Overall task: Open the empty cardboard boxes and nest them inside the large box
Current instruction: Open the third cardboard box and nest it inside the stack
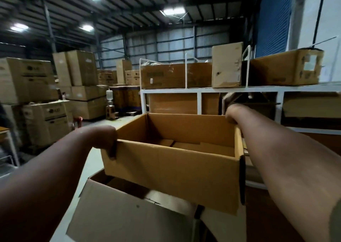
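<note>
Left hand (106,138) and right hand (232,113) grip an open box (171,173) above a large box (120,210); white shelf (199,90) of cartons behind.

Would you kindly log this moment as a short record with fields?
setting: warehouse, stacked cartons, white shelving rack
held item: open cardboard box, empty, top open
left hand: grips the box's left rim
right hand: grips the far right corner
below: large box, flaps open
status: not yet nested

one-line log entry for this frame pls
phase: carry | left hand: grips open box near-left corner | right hand: grips far-right corner | box: empty, held above large box
</note>
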A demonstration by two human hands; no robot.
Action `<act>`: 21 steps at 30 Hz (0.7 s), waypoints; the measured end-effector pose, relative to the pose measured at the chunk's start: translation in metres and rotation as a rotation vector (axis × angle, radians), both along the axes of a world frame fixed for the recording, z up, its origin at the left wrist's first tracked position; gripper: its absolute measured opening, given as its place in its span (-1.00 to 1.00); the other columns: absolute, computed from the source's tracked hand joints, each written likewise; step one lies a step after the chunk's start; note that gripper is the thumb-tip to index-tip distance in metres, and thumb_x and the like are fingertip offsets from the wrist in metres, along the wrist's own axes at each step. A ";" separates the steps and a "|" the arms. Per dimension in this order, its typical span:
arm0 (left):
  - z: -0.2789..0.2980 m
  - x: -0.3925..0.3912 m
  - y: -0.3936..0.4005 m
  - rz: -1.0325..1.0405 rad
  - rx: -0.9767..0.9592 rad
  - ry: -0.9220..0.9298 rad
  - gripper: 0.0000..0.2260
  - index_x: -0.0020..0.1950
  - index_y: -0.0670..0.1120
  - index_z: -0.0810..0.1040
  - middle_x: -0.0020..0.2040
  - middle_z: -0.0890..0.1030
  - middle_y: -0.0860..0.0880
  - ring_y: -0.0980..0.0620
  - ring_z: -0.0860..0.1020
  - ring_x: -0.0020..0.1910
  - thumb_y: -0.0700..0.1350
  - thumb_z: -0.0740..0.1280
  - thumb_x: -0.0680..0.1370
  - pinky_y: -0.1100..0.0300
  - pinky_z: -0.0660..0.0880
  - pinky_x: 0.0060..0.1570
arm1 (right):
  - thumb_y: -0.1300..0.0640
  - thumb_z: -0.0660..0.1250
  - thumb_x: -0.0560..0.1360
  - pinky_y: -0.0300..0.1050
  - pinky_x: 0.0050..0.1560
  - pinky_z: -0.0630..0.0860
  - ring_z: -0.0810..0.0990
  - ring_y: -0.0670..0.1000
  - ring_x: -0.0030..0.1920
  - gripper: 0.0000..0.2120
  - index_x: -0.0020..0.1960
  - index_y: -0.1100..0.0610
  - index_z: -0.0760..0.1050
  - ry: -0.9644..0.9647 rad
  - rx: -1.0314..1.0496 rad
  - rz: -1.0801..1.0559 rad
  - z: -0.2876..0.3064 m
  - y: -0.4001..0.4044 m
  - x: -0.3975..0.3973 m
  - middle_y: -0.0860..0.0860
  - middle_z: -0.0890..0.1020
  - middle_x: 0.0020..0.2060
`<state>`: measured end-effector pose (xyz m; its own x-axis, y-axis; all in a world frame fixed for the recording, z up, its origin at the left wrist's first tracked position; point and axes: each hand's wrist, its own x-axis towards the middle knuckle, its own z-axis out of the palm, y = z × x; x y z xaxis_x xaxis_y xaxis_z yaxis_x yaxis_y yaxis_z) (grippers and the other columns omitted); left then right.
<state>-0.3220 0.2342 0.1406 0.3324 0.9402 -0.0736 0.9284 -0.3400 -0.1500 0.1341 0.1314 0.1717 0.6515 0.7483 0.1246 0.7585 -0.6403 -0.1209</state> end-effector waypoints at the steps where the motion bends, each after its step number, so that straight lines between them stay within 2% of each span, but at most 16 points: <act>1: -0.003 -0.005 0.007 0.013 -0.005 -0.010 -0.53 0.22 0.00 0.74 -0.06 0.65 0.11 0.13 0.63 -0.12 0.02 0.75 0.36 0.25 0.57 -0.08 | 0.25 0.37 0.68 -0.04 -0.19 0.55 0.65 0.08 -0.05 -0.80 0.29 0.19 0.61 0.005 0.002 0.026 -0.003 0.010 -0.003 0.14 0.64 0.07; 2: -0.004 -0.011 0.014 0.031 -0.005 -0.019 -0.53 0.23 0.00 0.74 -0.04 0.66 0.10 0.12 0.64 -0.09 0.01 0.75 0.37 0.23 0.61 -0.02 | 0.27 0.35 0.69 -0.03 -0.13 0.61 0.67 0.09 0.01 -0.80 0.30 0.20 0.61 0.008 0.000 0.059 -0.003 0.021 -0.006 0.14 0.65 0.12; 4: -0.010 -0.019 0.025 0.057 0.005 0.006 -0.51 0.25 0.02 0.73 0.00 0.67 0.10 0.09 0.66 -0.02 0.02 0.74 0.37 0.15 0.66 0.13 | 0.29 0.32 0.71 -0.03 0.14 0.68 0.69 0.11 0.19 -0.80 0.32 0.23 0.59 0.037 -0.022 0.101 -0.006 0.038 -0.010 0.14 0.64 0.16; 6: -0.014 -0.025 0.038 0.071 0.014 0.037 -0.48 0.25 0.03 0.73 0.01 0.68 0.10 0.09 0.67 -0.01 0.05 0.76 0.34 0.15 0.68 0.13 | 0.28 0.35 0.70 0.01 0.26 0.66 0.68 0.13 0.19 -0.79 0.31 0.27 0.62 0.076 -0.016 0.135 -0.017 0.054 -0.010 0.12 0.61 0.00; 8: -0.021 -0.028 0.048 0.073 -0.003 0.045 -0.47 0.27 0.02 0.73 0.03 0.68 0.08 0.09 0.68 0.00 0.04 0.76 0.34 0.17 0.68 0.09 | 0.28 0.37 0.67 0.03 0.23 0.69 0.71 0.13 0.10 -0.84 0.23 0.26 0.64 0.103 -0.003 0.122 -0.030 0.070 -0.009 0.13 0.63 -0.03; 11: -0.025 -0.035 0.063 0.042 -0.024 0.055 -0.52 0.29 0.01 0.70 0.04 0.66 0.07 0.09 0.68 0.02 -0.01 0.72 0.42 0.22 0.65 0.04 | 0.29 0.36 0.67 -0.03 0.02 0.71 0.73 0.12 -0.01 -0.89 0.14 0.23 0.66 0.154 0.031 0.080 -0.050 0.089 -0.015 0.17 0.68 0.05; 12: -0.026 -0.037 0.071 0.034 -0.032 0.063 -0.53 0.30 0.01 0.70 0.04 0.66 0.07 0.09 0.68 0.01 -0.01 0.71 0.43 0.22 0.65 0.04 | 0.28 0.36 0.68 -0.02 0.03 0.71 0.73 0.13 0.00 -0.87 0.15 0.23 0.67 0.169 0.033 0.075 -0.054 0.095 -0.019 0.18 0.69 0.07; 15: -0.030 -0.043 0.092 0.014 -0.030 0.110 -0.53 0.28 0.03 0.72 -0.01 0.66 0.12 0.13 0.66 -0.01 0.04 0.71 0.42 0.24 0.62 0.03 | 0.27 0.34 0.69 0.10 0.25 0.70 0.74 0.18 0.14 -0.82 0.23 0.23 0.67 0.208 0.003 0.054 -0.068 0.102 -0.027 0.20 0.70 0.15; 18: -0.031 -0.044 0.111 -0.055 -0.013 0.152 -0.56 0.27 0.07 0.72 -0.06 0.61 0.19 0.17 0.61 -0.05 0.08 0.69 0.44 0.30 0.51 -0.03 | 0.27 0.35 0.68 0.09 0.15 0.72 0.72 0.16 0.03 -0.88 0.15 0.22 0.66 0.210 -0.015 0.006 -0.094 0.103 -0.034 0.19 0.68 0.07; 20: -0.034 -0.038 0.117 -0.110 -0.023 0.192 -0.58 0.26 0.08 0.72 -0.07 0.58 0.20 0.18 0.57 -0.09 0.10 0.68 0.44 0.30 0.45 -0.11 | 0.26 0.34 0.69 0.03 0.08 0.71 0.69 0.13 -0.02 -0.85 0.20 0.21 0.66 0.189 -0.041 -0.016 -0.116 0.101 -0.037 0.17 0.67 0.05; 21: -0.036 -0.035 0.118 -0.131 -0.037 0.207 -0.58 0.26 0.08 0.72 -0.07 0.59 0.19 0.18 0.57 -0.09 0.10 0.69 0.44 0.31 0.44 -0.13 | 0.25 0.32 0.71 0.02 0.08 0.70 0.69 0.14 0.02 -0.81 0.25 0.21 0.66 0.169 -0.071 -0.020 -0.125 0.100 -0.038 0.17 0.67 0.09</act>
<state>-0.3568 0.3525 0.1043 0.4254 0.8856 -0.1861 0.8268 -0.4640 -0.3179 0.0956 0.2316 0.0463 0.6732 0.7383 -0.0410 0.7185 -0.6663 -0.1996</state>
